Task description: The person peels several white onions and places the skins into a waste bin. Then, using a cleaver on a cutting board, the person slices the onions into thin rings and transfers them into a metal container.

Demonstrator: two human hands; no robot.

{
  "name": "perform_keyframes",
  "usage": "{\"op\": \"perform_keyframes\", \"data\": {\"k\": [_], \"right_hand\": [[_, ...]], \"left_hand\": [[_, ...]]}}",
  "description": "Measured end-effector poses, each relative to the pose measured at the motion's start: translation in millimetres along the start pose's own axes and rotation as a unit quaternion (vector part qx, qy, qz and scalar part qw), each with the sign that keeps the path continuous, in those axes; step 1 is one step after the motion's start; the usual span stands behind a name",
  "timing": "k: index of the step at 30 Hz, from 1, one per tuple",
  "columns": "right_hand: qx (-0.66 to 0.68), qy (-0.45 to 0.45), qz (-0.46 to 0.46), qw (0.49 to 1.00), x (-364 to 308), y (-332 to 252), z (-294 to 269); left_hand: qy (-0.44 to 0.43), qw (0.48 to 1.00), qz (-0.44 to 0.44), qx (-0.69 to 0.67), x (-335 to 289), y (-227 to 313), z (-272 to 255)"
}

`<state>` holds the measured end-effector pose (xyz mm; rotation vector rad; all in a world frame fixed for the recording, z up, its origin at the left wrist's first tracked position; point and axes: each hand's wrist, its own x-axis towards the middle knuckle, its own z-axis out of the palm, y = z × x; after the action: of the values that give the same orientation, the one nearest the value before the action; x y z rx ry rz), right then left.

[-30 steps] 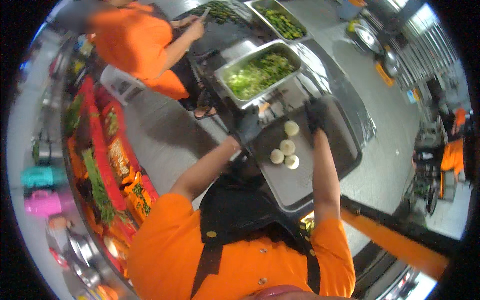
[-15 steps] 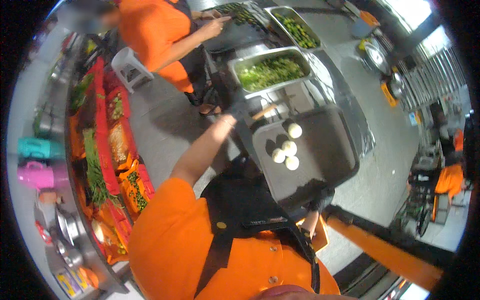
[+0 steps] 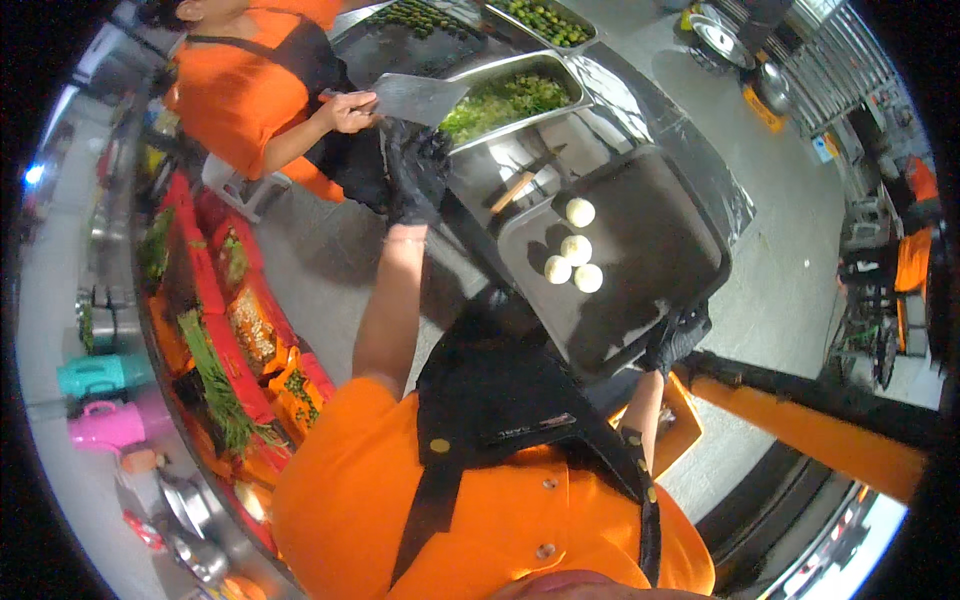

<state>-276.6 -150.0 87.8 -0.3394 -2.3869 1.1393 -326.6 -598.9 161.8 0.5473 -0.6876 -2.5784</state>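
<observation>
My left hand [image 3: 415, 170], in a black glove, reaches forward with its fingers apart, just below a broad-bladed cleaver [image 3: 425, 100]. A co-worker's bare hand [image 3: 350, 113] holds that cleaver by its handle. My right hand [image 3: 680, 338], also gloved in black, is closed on the near right rim of a dark grey tray [image 3: 650, 240]. On the tray sit several round white pieces [image 3: 576, 250] that look like peeled onions. A knife with a wooden handle [image 3: 513, 192] lies beside the tray's far left corner.
A metal pan of chopped greens [image 3: 520, 97] stands beyond the tray, with a pan of green pieces [image 3: 545, 22] behind it. The co-worker [image 3: 250, 90] stands at the far left by a white stool [image 3: 240, 190]. Red bins of vegetables [image 3: 215, 290] line the left. An orange crate [image 3: 680, 430] sits low right.
My left hand has moved left and forward, away from the tray. A cleaver has come into view in the co-worker's hand. My right hand remains at the tray's rim.
</observation>
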Motion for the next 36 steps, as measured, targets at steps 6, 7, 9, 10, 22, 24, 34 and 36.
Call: {"op": "perform_keyframes", "data": {"k": [6, 7, 9, 10, 22, 24, 34, 36], "right_hand": [[0.050, 0.014, 0.035, 0.998, -10.8, -25.2, 1.8], [0.079, 0.026, 0.044, 0.996, -13.8, -28.2, 2.8], [0.089, 0.025, 0.067, 0.993, -17.4, -40.0, 5.9], [0.080, 0.009, 0.081, 0.994, -14.3, -52.4, 5.0], [-0.304, -0.141, -0.507, 0.794, 55.4, -232.0, -28.5], [-0.334, -0.263, -0.511, 0.747, 51.9, -201.3, -31.1], [0.109, -0.189, 0.311, 0.925, -66.5, -66.8, -85.6], [0.193, -0.095, 0.387, 0.897, -73.6, -92.8, -59.4]], "left_hand": [[-0.013, 0.976, 0.152, 0.156, 17.9, 1.1, 13.0], [-0.002, 0.984, 0.128, 0.126, 18.9, -2.4, 13.3], [0.011, 0.994, 0.064, 0.088, 14.4, -9.5, 2.4], [0.009, 0.996, 0.034, 0.078, 7.6, -5.2, -2.6], [-0.642, 0.391, 0.110, 0.651, -68.1, -52.5, 30.5], [-0.698, 0.388, 0.104, 0.593, -67.3, -65.1, 56.1], [-0.695, 0.393, 0.204, 0.566, -35.2, -156.6, 63.7], [-0.716, 0.347, 0.199, 0.572, -41.1, -188.8, 30.0]]}}
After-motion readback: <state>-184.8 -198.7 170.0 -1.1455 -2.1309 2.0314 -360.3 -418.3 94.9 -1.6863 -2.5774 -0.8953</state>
